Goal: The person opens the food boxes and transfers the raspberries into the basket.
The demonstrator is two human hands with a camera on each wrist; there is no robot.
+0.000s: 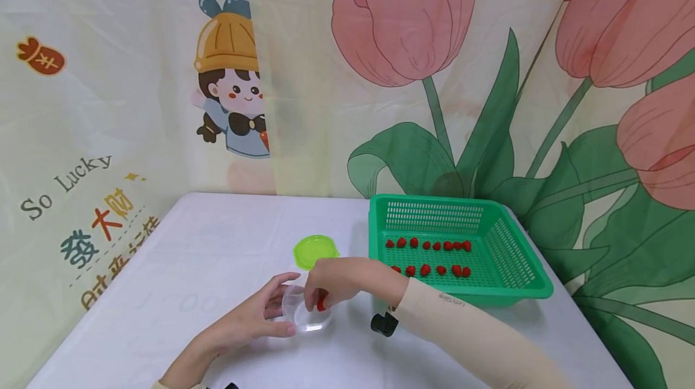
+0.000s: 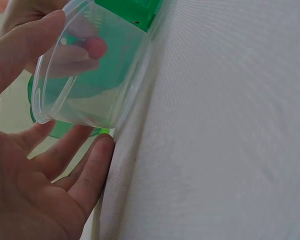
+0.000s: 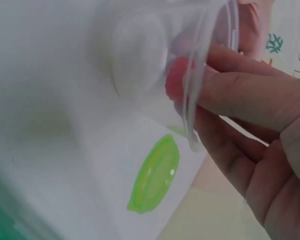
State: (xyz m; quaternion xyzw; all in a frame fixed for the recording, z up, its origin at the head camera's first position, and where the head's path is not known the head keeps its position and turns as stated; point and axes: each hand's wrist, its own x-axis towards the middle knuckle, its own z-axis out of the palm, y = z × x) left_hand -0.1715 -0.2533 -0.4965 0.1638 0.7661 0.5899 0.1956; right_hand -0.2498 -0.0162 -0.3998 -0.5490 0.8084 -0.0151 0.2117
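Note:
A clear plastic cup (image 1: 312, 320) stands on the white-covered table. My left hand (image 1: 247, 319) holds it from the left side, thumb at the near rim and fingers round the far side. My right hand (image 1: 338, 280) reaches over the rim and pinches a small red strawberry (image 1: 321, 301) inside the cup. In the right wrist view the strawberry (image 3: 176, 79) sits between thumb and fingertips, beyond the rim. Through the wall of the cup (image 2: 115, 55), the left wrist view shows it as a blurred red ball. No other fruit shows in the cup.
Just behind the cup lies a bright green lid (image 1: 315, 250), flat on the table (image 1: 239, 238). To the right stands a green perforated basket (image 1: 534, 289) with two rows of strawberries (image 1: 425, 269). A printed cloth (image 1: 304, 75) hangs behind the table.

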